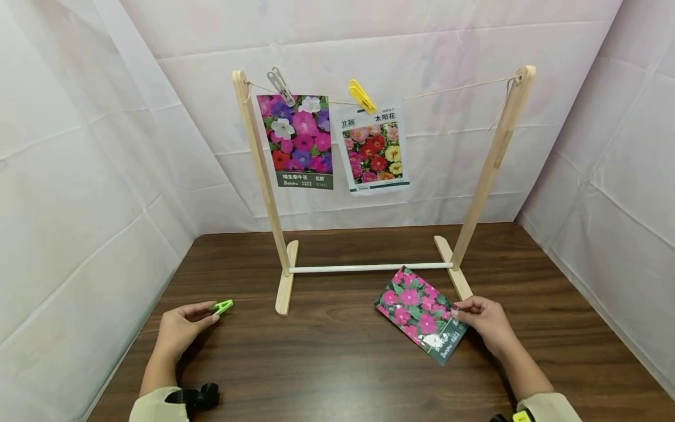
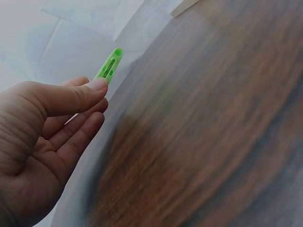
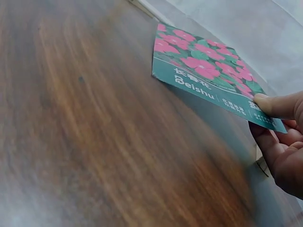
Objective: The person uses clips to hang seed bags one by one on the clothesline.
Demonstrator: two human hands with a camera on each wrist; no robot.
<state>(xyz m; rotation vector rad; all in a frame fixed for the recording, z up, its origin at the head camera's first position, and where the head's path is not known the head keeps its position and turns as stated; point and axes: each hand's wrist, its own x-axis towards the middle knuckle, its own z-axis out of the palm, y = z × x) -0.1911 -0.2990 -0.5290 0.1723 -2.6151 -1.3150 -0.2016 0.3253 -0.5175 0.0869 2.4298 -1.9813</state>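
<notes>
Between thumb and fingertips, my left hand (image 1: 179, 332) pinches a green clothespin (image 1: 222, 306), held above the left part of the table; the left wrist view shows the clothespin (image 2: 111, 64) sticking up past the thumb. On the other side, my right hand (image 1: 487, 321) pinches a seed packet (image 1: 413, 313) with pink flowers by its right edge. In the right wrist view the packet (image 3: 208, 71) is tilted and lifted off the table, thumb on its printed face and fingers beneath.
A wooden stand (image 1: 266, 181) carries a string (image 1: 459, 88) between two posts. A grey clothespin (image 1: 281, 87) holds a petunia packet (image 1: 303, 140) there; a yellow clothespin (image 1: 362, 97) holds another flower packet (image 1: 373, 152). A white rod (image 1: 364, 268) joins the feet on the brown table (image 1: 316, 363).
</notes>
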